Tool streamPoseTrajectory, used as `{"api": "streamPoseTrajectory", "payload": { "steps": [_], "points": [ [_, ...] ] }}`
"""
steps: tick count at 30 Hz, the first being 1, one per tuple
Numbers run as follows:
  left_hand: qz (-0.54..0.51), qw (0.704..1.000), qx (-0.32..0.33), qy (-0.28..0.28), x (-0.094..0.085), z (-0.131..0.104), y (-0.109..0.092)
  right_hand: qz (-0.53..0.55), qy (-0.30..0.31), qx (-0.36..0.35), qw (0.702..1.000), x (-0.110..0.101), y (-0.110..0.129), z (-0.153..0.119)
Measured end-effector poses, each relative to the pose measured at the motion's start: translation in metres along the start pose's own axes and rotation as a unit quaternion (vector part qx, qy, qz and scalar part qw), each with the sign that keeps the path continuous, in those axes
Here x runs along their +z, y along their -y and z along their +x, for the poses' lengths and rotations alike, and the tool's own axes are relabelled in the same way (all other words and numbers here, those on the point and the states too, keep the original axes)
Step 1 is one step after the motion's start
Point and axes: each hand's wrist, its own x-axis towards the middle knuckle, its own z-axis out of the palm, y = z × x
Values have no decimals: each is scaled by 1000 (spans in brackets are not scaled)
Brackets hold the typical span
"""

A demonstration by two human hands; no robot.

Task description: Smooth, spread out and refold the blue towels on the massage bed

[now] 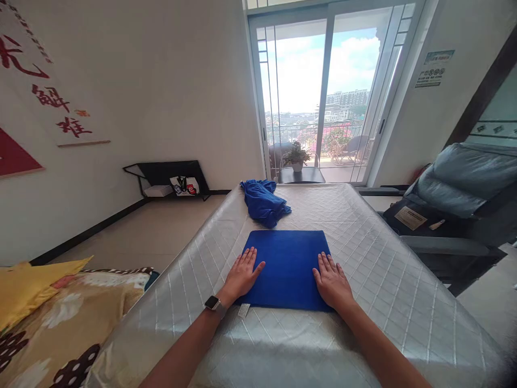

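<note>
A flat blue rectangular cloth item (pixel 288 269) with straight edges lies on the table in front of me; whether it is folded cloth or a thin cushion I cannot tell. A small white label (pixel 243 310) sticks out at its near left corner. My left hand (pixel 243 274) rests open on its left edge, fingers stretched out, with a watch (pixel 212 303) on the wrist. On the right edge my right hand (pixel 333 280) also lies flat and open. Beyond the blue item is a crumpled blue cloth (pixel 264 202), touched by neither hand.
A silvery quilted cover (pixel 388 280) spreads over the table. To the right stands a grey armchair (pixel 456 183) with a dark bag (pixel 420 218). Patterned bedding (pixel 76 312) and a yellow pillow (pixel 36 285) are at left. A potted plant (pixel 298 155) sits before the glass door.
</note>
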Motion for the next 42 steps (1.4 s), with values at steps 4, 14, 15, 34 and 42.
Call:
{"api": "streamPoseTrajectory", "payload": {
  "steps": [4, 14, 15, 34, 42],
  "points": [
    [-10, 1000, -18, -11, 3, -4, 8, -29, 20, 5, 999, -6, 1, -1],
    [-20, 1000, -18, -4, -2, -4, 3, -45, -4, -36, 998, -42, 2, 30],
    [-21, 1000, -18, -4, -2, -4, 3, -43, -9, -35, 998, -41, 3, 37],
    [29, 999, -8, 18, -8, 6, 3, 15, -14, 0, 1000, -6, -7, 66],
    [-18, 988, 152, -3, -5, 63, -115, 12, -27, -4, 1000, -5, -9, 64]
  ]
}}
